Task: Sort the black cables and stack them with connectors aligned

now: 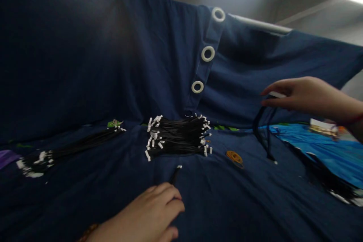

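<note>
My left hand (pixel 150 210) rests at the bottom of the view on navy cloth, fingers curled over a short black wire (pixel 174 176) with a white connector at its tip. My right hand (pixel 303 96) is raised at the right, pinching a white connector (pixel 276 95), and a dark wire (pixel 262 132) hangs from it to the cloth. Between my hands lies a dense bundle of black wires (pixel 178 136) with white connectors at both ends. A thinner bundle of the same wires (pixel 76 147) lies to the left.
A navy curtain with white grommets (pixel 208 53) hangs behind the cloth from a metal rail (pixel 259 24). A blue plastic sheet (pixel 320 147) with more black wires lies at the right. An orange rubber band (pixel 234 158) sits on the cloth.
</note>
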Demonstrator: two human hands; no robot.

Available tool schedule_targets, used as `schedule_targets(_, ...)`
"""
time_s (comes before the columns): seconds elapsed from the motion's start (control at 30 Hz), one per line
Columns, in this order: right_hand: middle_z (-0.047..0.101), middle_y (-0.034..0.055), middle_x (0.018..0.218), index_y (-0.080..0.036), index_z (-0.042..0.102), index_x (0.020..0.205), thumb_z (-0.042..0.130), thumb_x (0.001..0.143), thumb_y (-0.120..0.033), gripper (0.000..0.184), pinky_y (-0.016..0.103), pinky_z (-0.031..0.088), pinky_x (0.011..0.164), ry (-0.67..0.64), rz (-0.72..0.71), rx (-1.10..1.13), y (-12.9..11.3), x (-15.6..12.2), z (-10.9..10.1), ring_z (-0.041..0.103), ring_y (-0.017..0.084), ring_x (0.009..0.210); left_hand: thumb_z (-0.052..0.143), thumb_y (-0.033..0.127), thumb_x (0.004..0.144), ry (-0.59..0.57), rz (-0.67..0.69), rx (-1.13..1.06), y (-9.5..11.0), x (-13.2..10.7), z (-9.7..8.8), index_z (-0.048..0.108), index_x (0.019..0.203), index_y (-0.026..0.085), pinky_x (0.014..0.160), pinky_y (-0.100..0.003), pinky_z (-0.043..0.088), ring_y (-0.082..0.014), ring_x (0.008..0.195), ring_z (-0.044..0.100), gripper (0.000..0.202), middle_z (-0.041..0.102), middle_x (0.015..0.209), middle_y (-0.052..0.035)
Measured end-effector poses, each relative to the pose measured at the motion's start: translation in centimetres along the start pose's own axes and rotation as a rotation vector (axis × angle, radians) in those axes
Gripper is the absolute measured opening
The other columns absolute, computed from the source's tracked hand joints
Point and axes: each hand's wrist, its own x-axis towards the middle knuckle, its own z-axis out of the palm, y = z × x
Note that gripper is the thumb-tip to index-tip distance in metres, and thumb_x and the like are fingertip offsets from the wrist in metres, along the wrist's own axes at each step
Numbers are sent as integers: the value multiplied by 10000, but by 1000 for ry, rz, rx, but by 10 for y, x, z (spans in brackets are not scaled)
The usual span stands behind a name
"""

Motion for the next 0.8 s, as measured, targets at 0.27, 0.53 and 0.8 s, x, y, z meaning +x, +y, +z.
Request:
schedule_targets(0.27,587,-41,618,-178,666,773,594,750,-441,274,202,349,529,86,-420,396,-122,-59,-13,494,87,555,421,492,823,153,-174,-305,33,-3,11,124,1412,239,1087,-389,264,-207,1304,275,706,205,1447,-74)
schedule_targets(0.53,588,13,673,-197,644,836,588,786,-350,170,263,382,543,465,-218,830,-150,-97,29,511,135,575,449,440,828,432,-176,-374,-14,20,46,52,1403,132,1110,-422,195,-227,1343,175,764,134,1450,-156)
schedule_targets(0.8,561,-13,692,-194,588,860,588,777,-383,207,208,446,534,-277,-47,1689,-129,-96,50,521,72,550,388,410,852,264,-282,-604,4,19,40,501,1041,119,937,-335,416,-179,1019,543,365,555,1069,-114)
